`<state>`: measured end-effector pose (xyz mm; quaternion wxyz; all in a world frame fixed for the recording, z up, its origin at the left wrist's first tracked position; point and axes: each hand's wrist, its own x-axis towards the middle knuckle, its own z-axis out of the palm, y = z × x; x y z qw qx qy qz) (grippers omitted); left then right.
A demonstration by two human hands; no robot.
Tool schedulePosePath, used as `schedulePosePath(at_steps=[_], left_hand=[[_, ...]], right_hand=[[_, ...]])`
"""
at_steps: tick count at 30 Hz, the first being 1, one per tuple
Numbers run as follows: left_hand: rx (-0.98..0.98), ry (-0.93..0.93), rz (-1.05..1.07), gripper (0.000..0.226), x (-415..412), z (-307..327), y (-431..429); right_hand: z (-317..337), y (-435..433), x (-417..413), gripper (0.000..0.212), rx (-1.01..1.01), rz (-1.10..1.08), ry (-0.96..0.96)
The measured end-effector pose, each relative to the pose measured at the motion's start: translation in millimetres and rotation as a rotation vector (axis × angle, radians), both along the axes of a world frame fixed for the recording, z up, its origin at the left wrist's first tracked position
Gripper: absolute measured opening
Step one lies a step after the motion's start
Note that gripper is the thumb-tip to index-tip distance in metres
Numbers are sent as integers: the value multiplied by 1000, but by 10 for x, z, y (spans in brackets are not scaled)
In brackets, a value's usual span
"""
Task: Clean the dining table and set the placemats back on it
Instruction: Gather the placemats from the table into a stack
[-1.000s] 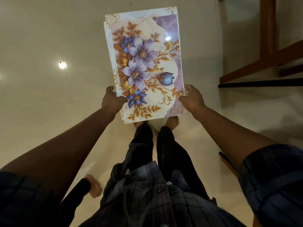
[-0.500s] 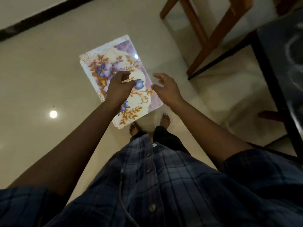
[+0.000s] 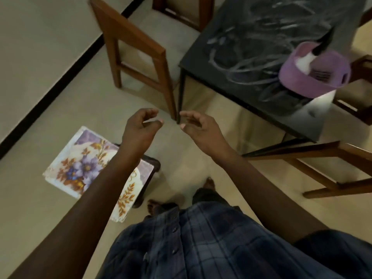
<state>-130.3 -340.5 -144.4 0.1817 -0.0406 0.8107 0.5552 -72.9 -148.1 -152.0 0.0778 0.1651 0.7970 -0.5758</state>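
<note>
Seen from above, a person in a dark checked shirt stands on a pale tiled floor (image 3: 50, 57) with both bare arms stretched forward. The left hand (image 3: 141, 127) and the right hand (image 3: 201, 127) hang in the air close together, each loosely curled with fingers apart, and neither holds anything.

A floral placemat (image 3: 80, 164), cream with purple flowers and orange leaves, lies flat down by the person's left side, partly hidden under the left forearm. It seems to rest on a dark, low object whose edge shows beneath it; what that is cannot be told.

Ahead and to the right is the dark tabletop (image 3: 251, 47), smeared with wet, soapy swirls. A purple tub (image 3: 314, 77) sits near its far edge with a white-and-black item standing in it, too blurred to identify. Wooden chairs (image 3: 141, 57) stand around the table.

The placemat looks thin, light and fairly stiff, likely a glossy plastic sheet that may slip in damp fingers. Gripping it at two opposite edges, thumbs on top, would probably keep it flat. The table still looks wet, so wiping probably comes first.
</note>
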Motion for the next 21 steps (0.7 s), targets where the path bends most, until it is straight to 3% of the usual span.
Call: schedulePosePath(at_steps=[13,21], left_hand=[[57,-5,-226,36,-152,192,2368],[64,7,-387,39,-274,275,3375]], right_hand=[[218,2274,212,33,8,-269,75],[276,3277,221,34,20,-395,58]])
